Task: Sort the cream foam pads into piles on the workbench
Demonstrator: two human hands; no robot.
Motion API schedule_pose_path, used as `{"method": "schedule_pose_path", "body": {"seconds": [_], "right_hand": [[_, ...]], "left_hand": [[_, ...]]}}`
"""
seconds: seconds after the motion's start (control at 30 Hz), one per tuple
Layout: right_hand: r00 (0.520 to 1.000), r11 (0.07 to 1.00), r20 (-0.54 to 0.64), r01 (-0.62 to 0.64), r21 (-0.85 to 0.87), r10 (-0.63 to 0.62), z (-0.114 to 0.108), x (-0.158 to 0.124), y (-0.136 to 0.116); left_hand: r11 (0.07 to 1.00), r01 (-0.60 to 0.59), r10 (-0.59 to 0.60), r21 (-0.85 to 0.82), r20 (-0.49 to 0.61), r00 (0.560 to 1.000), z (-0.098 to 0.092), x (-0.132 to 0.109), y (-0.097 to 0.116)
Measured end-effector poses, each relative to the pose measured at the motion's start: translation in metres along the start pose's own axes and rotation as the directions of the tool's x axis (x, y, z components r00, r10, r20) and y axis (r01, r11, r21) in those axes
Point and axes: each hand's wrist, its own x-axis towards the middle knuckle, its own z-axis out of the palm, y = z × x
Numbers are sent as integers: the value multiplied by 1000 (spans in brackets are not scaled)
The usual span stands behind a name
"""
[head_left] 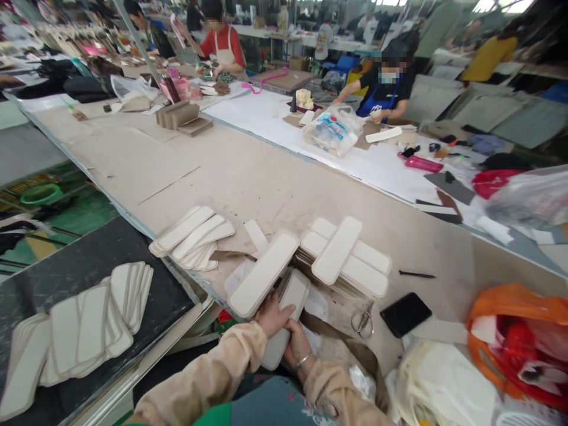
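My left hand (273,316) lies on a long, round-cornered greyish panel (296,290); its thumb rests across the face and its other fingertips are partly hidden. On the panel's near right edge, my right hand (298,344) is closed, with a bracelet at the wrist. Just beyond my left hand lies a similar pale panel (265,273) with a tan border, slanting over the table edge. A crosswise stack of such panels (346,254) stands to the right, one panel laid diagonally on top. More are fanned out in a pile (193,234) at the left.
On a black board (173,296) at the left, several panels (80,331) lie overlapped. Scissors (362,322), a black phone (406,313), a thin dark tool (417,274) and an orange bag (506,307) are at the right. A co-worker (377,89) sits across the table.
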Motion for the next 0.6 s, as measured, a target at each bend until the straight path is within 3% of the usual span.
{"method": "schedule_pose_path", "body": {"seconds": [0.1, 0.2, 0.33, 0.4, 0.43, 0.5, 0.57, 0.6], "right_hand": [[1000, 1000, -9, 26, -1, -26, 2, 5, -1], [995, 995, -20, 98, -22, -99, 3, 10, -1], [989, 988, -67, 126, -86, -132, 6, 13, -5], [987, 986, -108, 105, -128, -119, 7, 14, -9], [985, 985, -126, 95, -147, -114, 7, 14, -11], [983, 982, -155, 70, -173, -98, 6, 16, -14], [982, 981, -175, 38, -190, -71, 5, 19, -17], [982, 980, -182, 19, -197, -56, 5, 20, -19]], "left_hand": [[999, -34, 34, -8, -10, 999, 3, -3, 0], [989, -144, 144, -37, -14, 990, 6, -12, -8], [949, -314, 313, -41, -23, 950, -4, -39, -36], [947, -302, 297, -109, -61, 953, -13, -55, -57], [957, -232, 217, -175, -99, 971, -18, -63, -68], [915, 51, -105, -401, -112, 988, -26, -76, -87], [677, 390, -410, -624, 120, 904, -28, -84, -97], [541, 506, -456, -672, 272, 848, -28, -86, -98]]}}
